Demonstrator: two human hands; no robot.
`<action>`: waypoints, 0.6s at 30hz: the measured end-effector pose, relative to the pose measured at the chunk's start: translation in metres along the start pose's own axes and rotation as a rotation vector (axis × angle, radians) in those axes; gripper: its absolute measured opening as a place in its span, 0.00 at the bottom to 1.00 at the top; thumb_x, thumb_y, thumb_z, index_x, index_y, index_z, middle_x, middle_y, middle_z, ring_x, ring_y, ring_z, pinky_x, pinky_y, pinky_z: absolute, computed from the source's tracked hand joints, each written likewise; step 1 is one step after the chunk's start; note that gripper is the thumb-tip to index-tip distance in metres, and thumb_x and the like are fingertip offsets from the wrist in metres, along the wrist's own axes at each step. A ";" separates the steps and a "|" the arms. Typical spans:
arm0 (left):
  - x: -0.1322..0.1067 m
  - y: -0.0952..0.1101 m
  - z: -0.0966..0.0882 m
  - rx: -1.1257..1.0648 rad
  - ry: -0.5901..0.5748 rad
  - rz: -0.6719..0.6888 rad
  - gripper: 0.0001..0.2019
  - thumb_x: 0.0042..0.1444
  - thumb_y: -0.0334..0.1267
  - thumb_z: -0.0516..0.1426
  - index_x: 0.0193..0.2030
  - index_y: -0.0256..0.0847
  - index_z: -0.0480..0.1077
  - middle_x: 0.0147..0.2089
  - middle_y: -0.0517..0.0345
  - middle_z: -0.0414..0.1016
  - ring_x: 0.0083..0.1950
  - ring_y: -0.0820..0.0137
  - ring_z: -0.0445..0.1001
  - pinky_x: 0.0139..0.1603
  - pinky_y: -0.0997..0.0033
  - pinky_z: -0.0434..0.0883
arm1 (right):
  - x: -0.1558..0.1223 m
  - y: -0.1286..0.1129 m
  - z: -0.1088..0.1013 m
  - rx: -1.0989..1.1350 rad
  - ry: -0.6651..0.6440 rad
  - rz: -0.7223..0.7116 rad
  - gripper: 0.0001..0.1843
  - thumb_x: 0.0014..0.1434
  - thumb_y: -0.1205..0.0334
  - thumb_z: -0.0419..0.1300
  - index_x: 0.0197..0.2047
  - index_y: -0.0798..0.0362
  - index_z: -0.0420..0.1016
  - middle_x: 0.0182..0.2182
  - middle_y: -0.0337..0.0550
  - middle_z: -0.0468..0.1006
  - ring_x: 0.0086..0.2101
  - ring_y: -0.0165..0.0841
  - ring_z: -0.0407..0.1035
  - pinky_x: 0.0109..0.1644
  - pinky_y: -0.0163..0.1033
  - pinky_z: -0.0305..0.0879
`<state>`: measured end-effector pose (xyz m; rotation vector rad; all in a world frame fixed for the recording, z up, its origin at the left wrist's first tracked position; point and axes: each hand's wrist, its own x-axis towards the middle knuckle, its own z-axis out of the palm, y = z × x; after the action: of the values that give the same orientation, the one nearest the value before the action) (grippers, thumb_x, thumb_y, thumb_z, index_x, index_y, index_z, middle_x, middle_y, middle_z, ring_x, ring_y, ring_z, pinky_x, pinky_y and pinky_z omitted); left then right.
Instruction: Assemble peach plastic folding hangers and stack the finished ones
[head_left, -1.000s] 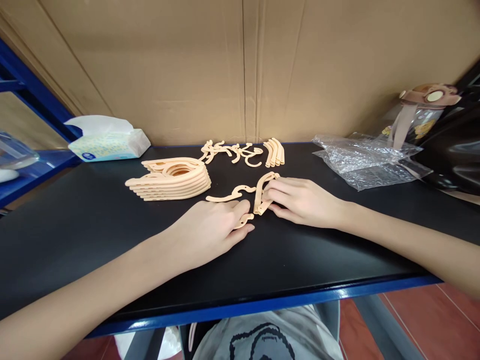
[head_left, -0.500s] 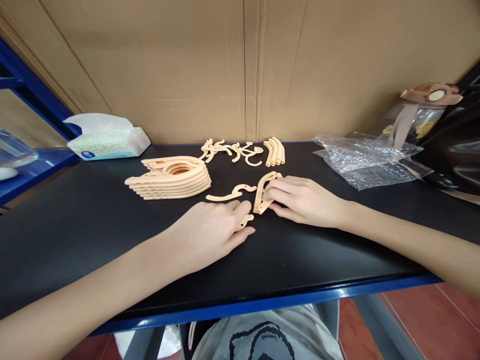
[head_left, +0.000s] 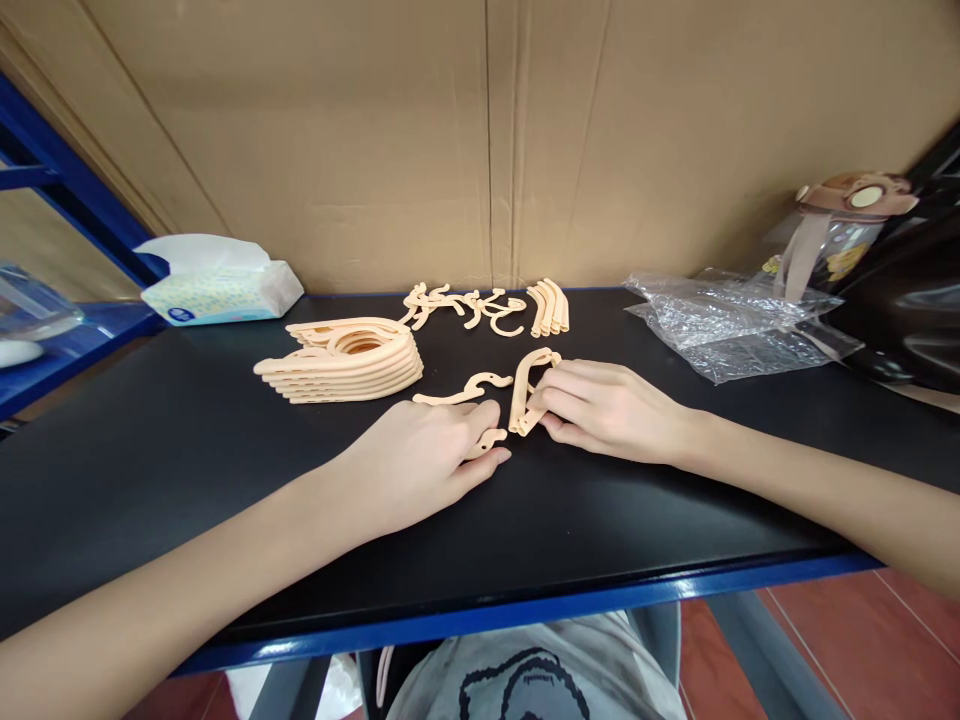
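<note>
My left hand point(head_left: 442, 455) is closed on a beige hanger hook piece point(head_left: 487, 441), its holed end poking out between thumb and fingers. My right hand point(head_left: 600, 408) grips folded hanger arms point(head_left: 523, 400), two curved beige bars meeting at the end nearest my left hand. A small gap separates the two held pieces. Just beyond my left hand lies another loose hook piece point(head_left: 461, 390). A neat stack of folded hangers point(head_left: 345, 365) sits to the left. Farther back are a jumble of hooks point(head_left: 465, 303) and several curved hanger arms point(head_left: 550, 307) side by side.
A tissue pack point(head_left: 221, 290) stands at the back left. Crumpled clear plastic bags point(head_left: 727, 320) lie at the right, before a drinking bottle point(head_left: 840, 235) and a shiny black item point(head_left: 907, 310). Cardboard point(head_left: 337, 150) walls off the back; a blue edge point(head_left: 525, 608) runs along the front.
Both hands keep their holds and stay almost in place. The held hook piece is tilted slightly differently. The whole view has shifted a little.
</note>
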<state>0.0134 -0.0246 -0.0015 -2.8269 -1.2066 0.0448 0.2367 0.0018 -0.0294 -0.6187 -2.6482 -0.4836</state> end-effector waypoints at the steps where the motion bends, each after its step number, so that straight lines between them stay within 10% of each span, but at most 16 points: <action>1: 0.000 0.000 -0.001 -0.004 0.001 -0.001 0.10 0.62 0.43 0.49 0.34 0.41 0.62 0.29 0.60 0.71 0.24 0.70 0.69 0.22 0.74 0.53 | 0.000 0.000 0.000 -0.011 0.001 -0.004 0.11 0.62 0.70 0.47 0.35 0.57 0.70 0.30 0.45 0.72 0.31 0.33 0.65 0.36 0.37 0.64; 18: 0.000 0.000 -0.001 -0.032 -0.001 -0.009 0.10 0.62 0.43 0.49 0.32 0.41 0.61 0.27 0.61 0.69 0.24 0.70 0.69 0.23 0.74 0.53 | 0.000 -0.001 -0.003 -0.037 -0.024 -0.003 0.11 0.62 0.70 0.45 0.33 0.56 0.67 0.29 0.43 0.69 0.28 0.31 0.62 0.32 0.35 0.61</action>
<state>0.0136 -0.0243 -0.0008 -2.8492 -1.2311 0.0264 0.2371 -0.0004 -0.0270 -0.6360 -2.6684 -0.5307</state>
